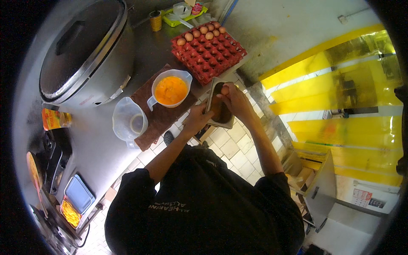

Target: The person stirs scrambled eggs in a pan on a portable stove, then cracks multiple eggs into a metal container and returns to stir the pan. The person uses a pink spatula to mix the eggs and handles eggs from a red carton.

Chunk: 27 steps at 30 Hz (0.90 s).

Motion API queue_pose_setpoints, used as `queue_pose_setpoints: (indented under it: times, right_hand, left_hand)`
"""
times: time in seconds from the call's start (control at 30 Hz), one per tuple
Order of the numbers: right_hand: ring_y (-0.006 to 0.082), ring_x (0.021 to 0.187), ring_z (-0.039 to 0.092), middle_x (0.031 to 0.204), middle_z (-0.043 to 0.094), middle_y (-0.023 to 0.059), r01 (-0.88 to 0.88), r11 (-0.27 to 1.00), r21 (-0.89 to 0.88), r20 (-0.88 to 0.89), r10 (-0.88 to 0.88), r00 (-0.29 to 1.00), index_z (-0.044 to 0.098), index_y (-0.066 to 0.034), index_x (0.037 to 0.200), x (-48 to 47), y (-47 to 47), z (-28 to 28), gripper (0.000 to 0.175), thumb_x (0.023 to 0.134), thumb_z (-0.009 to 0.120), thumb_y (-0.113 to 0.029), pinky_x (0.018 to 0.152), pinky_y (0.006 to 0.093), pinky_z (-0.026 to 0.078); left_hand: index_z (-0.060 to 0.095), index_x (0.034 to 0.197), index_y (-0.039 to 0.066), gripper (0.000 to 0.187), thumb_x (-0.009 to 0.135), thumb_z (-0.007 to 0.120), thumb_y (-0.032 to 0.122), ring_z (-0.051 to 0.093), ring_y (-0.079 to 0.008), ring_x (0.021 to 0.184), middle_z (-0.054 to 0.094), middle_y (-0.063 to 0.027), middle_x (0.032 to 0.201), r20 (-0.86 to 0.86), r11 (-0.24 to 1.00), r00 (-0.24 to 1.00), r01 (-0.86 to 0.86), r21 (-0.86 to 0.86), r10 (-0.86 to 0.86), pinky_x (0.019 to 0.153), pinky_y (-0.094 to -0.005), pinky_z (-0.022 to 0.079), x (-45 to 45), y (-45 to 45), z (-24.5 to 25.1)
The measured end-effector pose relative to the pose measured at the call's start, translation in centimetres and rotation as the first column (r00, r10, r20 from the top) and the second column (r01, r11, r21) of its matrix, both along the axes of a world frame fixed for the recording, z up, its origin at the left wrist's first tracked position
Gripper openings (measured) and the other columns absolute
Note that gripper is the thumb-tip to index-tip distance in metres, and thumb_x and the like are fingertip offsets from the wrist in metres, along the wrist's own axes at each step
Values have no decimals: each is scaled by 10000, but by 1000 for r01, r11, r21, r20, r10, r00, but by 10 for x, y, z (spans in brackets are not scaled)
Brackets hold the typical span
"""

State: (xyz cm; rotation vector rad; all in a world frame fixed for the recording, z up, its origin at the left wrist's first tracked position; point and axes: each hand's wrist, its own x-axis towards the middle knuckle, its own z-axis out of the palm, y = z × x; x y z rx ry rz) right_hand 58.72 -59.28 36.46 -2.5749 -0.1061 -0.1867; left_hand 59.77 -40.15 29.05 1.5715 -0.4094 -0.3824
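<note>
My left hand (198, 119) grips the near left side of a rectangular metal container (227, 125), which is tilted. My right hand (237, 103) holds a brown egg (225, 90) over its opening; the container's inside is dark and its contents are unclear. Left of them, a plastic measuring jug (188, 76) with cracked eggs (171, 91) in it stands on a brown cloth (159, 122). A second translucent jug (122, 110) stands partly on the cloth. Behind the container are stacked red egg trays (207, 60), with several brown eggs (204, 30) along the far rows.
A large lidded cooker (105, 76) occupies the steel counter's (95, 134) back left. A can (155, 21) and a green basket (173, 22) stand behind. An orange pouch (57, 119), a stove (55, 153) and metal trays (79, 193) are leftward. Yellow strip curtains (338, 127) hang right.
</note>
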Motion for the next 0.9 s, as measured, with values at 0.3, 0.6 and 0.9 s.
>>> queue_pose_setpoints:
  times: [0.3,0.6,0.9]
  right_hand:
    - [464,928,654,925,698,201,-114,980,-161,-45,108,993,507,-58,1236,10,-1,73,440,952,664,-355,754,505,525]
    - [442,943,663,1144,631,233,-151,986,77,106,143,984,518,-49,1292,-1,-3,105,478,919,724,-267,769,476,552]
    - [360,978,670,1287,535,233,346,694,632,-63,-400,915,530,-110,1341,-18,-49,-116,463,950,713,-278,800,436,575]
  left_hand:
    - [679,967,-62,175,889,638,90,554,-81,450,647,-47,678,-117,999,993,17,-41,-22,394,-259,450,2,0,-15]
    - [685,952,-24,173,889,638,131,574,-115,507,640,-62,675,-222,999,975,28,23,-22,447,-312,468,5,3,-2]
    - [645,855,-20,172,929,609,131,557,-112,461,602,-40,636,-253,994,967,10,107,18,399,-306,448,11,21,-1]
